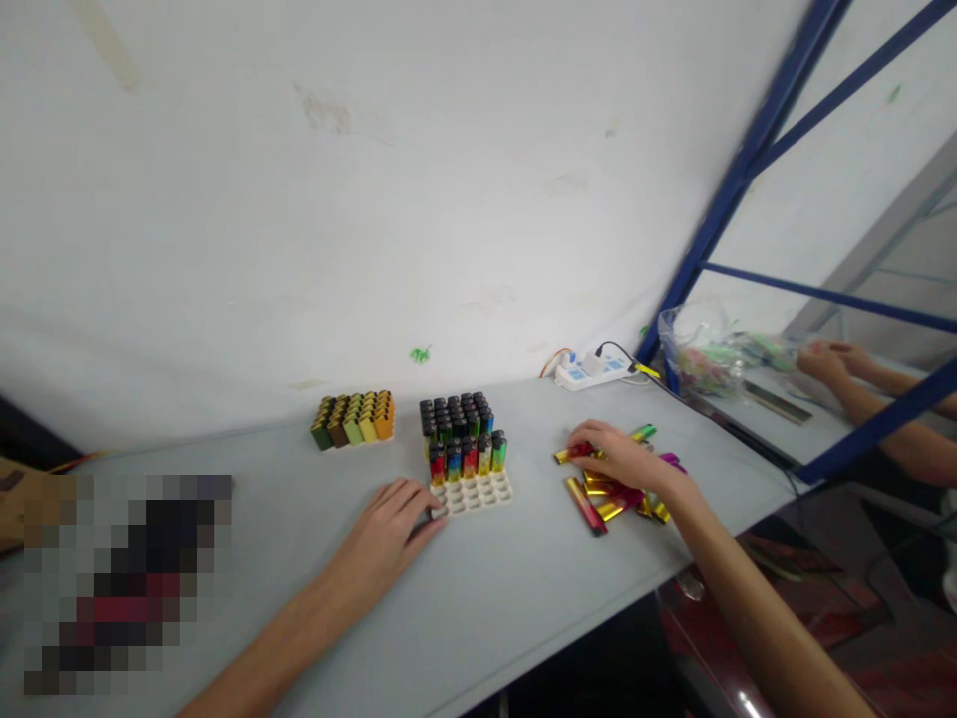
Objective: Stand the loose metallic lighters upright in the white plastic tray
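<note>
Well, looking down along the worker's own line of sight, I see a loose heap of shiny cases (622,497) lying on the grey table (478,568), gold, red, purple and green, with the right hand (587,449) over its far left side. Those fingers are bent and close together around a red and gold piece; whether they pinch it or only touch it, I cannot tell.

By their look the cases should be light and stiff, rather slick from that mirror finish, and apt to slide over one another. I'd take hold of one by its long sides, near the middle, with thumb and forefinger.

The left hand (400,514) rests by the near left corner of a white tray (489,507), fingers curled side by side, tips at the edge; I can't make out if they grip it. Upright lighters (470,459) fill the tray's rear rows, a colourful row in front of darker ones, and round holes show along its front part.

Farther left, a block of green, brown and gold cases (363,427) stands in tight rows. Beyond the blue frame (737,199), a clear bag (703,354) holds coloured bits too small to name, near another person's hands (829,364).
</note>
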`<state>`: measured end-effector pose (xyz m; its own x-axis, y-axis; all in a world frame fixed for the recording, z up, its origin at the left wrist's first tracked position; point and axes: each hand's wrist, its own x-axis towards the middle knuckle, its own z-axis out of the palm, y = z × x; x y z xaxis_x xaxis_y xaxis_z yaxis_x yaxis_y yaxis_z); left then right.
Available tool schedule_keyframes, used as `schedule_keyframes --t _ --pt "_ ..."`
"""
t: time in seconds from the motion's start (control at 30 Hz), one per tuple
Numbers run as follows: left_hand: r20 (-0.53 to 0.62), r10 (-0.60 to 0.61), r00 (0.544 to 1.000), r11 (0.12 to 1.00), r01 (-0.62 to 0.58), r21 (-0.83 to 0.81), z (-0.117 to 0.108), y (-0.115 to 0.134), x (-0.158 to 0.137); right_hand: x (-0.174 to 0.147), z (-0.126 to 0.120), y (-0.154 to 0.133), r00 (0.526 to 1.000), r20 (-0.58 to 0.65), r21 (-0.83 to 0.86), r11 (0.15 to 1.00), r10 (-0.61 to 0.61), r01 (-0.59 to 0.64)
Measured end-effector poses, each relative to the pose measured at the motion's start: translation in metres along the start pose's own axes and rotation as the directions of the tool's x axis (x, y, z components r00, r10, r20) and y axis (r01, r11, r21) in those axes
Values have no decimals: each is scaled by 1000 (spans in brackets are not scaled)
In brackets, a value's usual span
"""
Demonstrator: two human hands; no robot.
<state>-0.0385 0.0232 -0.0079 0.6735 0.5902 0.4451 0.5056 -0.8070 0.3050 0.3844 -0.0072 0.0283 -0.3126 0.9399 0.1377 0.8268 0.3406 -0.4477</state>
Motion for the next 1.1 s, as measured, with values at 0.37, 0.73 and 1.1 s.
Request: schedule_keyframes --t 0.37,0.73,1.1 --pt "-33 -34 999 997 36 61 8 2 2 26 -7 -71 957 -280 109 988 -71 105" --pt "2 -37 999 995 36 96 1 10 4 69 21 -139 948 -117 204 927 -296 315" --pt "36 -21 999 999 20 44 -2 16 -2 78 75 -132 914 -259 48 941 -312 335"
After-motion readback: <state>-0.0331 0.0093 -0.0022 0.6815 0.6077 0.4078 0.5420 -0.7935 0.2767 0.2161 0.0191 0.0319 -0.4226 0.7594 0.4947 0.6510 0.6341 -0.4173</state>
